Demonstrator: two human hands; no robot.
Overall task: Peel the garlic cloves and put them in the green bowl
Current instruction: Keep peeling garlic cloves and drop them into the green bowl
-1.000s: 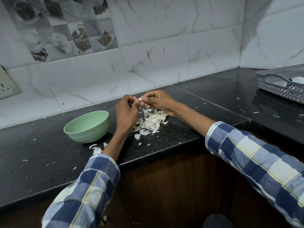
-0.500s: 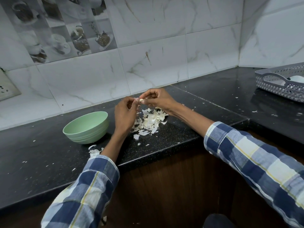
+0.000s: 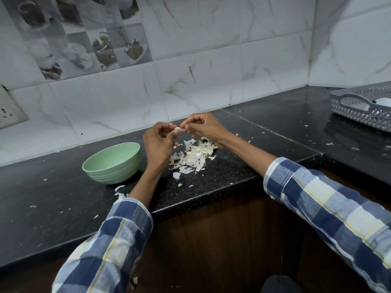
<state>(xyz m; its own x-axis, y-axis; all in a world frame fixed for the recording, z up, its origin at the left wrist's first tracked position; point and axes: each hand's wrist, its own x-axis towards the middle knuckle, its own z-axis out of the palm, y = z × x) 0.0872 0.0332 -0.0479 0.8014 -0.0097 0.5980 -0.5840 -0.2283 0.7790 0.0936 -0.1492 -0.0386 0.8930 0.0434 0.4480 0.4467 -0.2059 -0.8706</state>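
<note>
A small pale garlic clove (image 3: pixel 177 129) is held above the black counter between both hands. My left hand (image 3: pixel 159 144) pinches it from the left with thumb and fingers. From the right, my right hand (image 3: pixel 202 127) pinches at the clove's skin with curled fingertips. Under the hands lies a heap of white garlic skins (image 3: pixel 193 156). The green bowl (image 3: pixel 112 162) stands on the counter to the left of my left hand; its inside shows only in part.
Scraps of skin are scattered across the black counter (image 3: pixel 53 197), whose front edge runs under my forearms. A grey perforated basket (image 3: pixel 364 106) sits at the far right. A tiled wall with a wall socket (image 3: pixel 9 108) rises behind.
Both hands have stayed over the heap of skins, shifting only slightly while working at the clove. The bowl has not moved.
</note>
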